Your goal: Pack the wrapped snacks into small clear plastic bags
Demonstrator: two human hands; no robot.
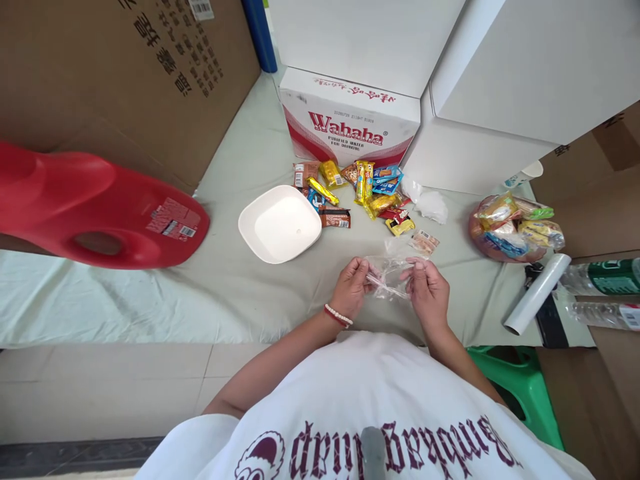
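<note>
My left hand (350, 288) and my right hand (428, 290) both pinch a clear plastic zip bag (389, 275) between them, just above the pale cloth. The fingers of each hand are closed on the bag's edges. A white square bowl (280, 223) stands empty to the left of my hands. Beyond it lies a pile of several small snack packets (363, 190) in yellow, blue, orange and brown wrappers. One small packet (425, 241) lies just past the bag.
A red plastic jug (95, 207) lies on its side at left. A Wahaha carton (350, 120) and white boxes stand at the back. A filled bag of snacks (515, 230), a white roll (537, 293), bottles (607, 277) and a green stool (525, 387) are at right.
</note>
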